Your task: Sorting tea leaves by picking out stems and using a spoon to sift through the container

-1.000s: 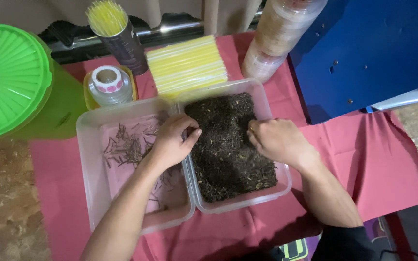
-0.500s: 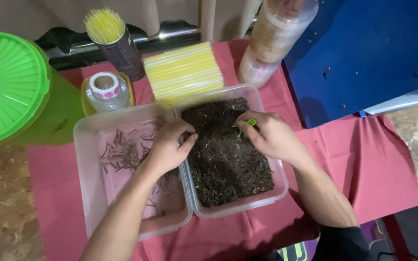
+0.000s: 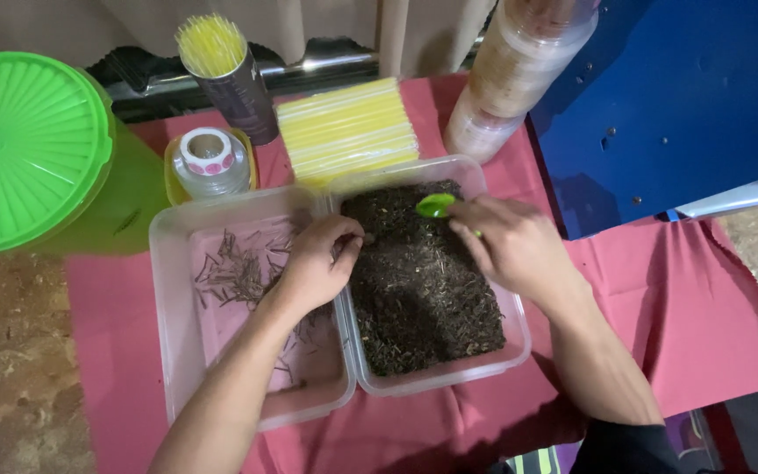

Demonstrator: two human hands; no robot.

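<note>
the small green spoon [image 3: 436,206] lay over the far end of the right-hand clear tub [image 3: 512,309], above its dark loose tea [image 3: 418,281], pinched by its handle in the fingers of the right hand [image 3: 511,246]; the left hand [image 3: 313,263] rested curled on the wall between that tub and the left-hand clear tub [image 3: 168,342] of sorted twigs [image 3: 234,272], fingertips pressed together at the tea's edge; beyond the right-hand tub sat yellow straws [image 3: 348,130]; far left of it, a green lidded bucket [image 3: 28,145].
</note>
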